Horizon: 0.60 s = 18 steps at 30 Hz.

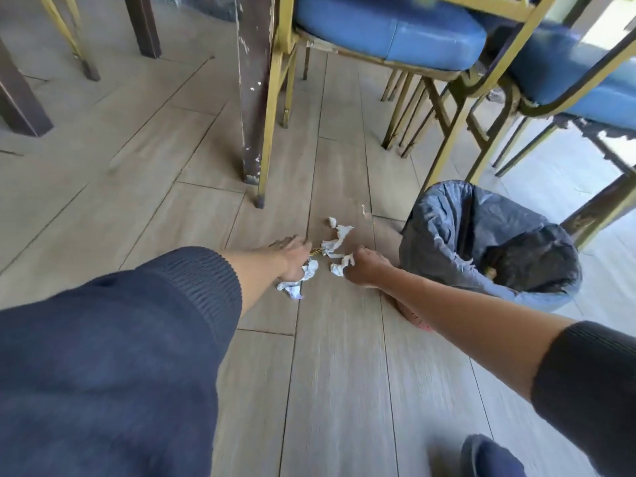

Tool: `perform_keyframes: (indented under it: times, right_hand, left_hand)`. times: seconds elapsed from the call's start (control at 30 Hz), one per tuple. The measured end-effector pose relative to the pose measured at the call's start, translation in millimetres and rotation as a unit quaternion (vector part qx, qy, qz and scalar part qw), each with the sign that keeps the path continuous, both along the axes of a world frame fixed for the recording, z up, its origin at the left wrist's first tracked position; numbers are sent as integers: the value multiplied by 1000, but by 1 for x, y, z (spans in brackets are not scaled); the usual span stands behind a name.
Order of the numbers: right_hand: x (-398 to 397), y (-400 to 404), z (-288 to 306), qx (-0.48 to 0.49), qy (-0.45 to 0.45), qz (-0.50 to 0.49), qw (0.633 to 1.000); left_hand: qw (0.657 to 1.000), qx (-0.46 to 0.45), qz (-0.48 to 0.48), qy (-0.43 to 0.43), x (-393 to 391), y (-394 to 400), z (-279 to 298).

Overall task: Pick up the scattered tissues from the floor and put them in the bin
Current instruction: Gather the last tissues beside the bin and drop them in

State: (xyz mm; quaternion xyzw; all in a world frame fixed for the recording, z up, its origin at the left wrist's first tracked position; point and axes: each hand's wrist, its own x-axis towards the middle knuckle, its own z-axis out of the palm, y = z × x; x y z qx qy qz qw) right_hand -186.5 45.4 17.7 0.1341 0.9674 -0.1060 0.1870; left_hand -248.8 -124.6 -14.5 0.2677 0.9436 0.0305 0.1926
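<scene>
Crumpled white tissues lie on the wood-look floor left of the bin. My left hand (292, 258) is closed around a bunch of tissue (298, 280) that hangs below the palm. My right hand (366, 266) is shut on another tissue wad (342, 265). More tissues (335, 237) lie loose just beyond both hands, with a small scrap (363, 210) farther off. The bin (447, 215), lined with a dark grey bag, stands right of my right hand, its mouth tilted toward me.
Chairs with gold metal legs (266, 132) and blue seats (389, 29) stand behind the tissues and above the bin. A dark wooden table leg (251, 98) rises at the centre. A dark shoe (488, 456) shows at the bottom right.
</scene>
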Motion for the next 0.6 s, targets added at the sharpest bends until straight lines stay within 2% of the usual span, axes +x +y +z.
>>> perform_keyframes:
  times: [0.3, 0.4, 0.6]
  right_hand:
    - [-62, 15, -38, -26, 18, -137, 990]
    - [-83, 13, -48, -66, 33, -167, 983]
    - [-116, 29, -84, -59, 20, -196, 979]
  left_hand:
    - [995, 98, 9, 24, -10, 3, -42]
    - [992, 123, 24, 24, -17, -3, -51]
    - [977, 205, 57, 31, -37, 6, -62]
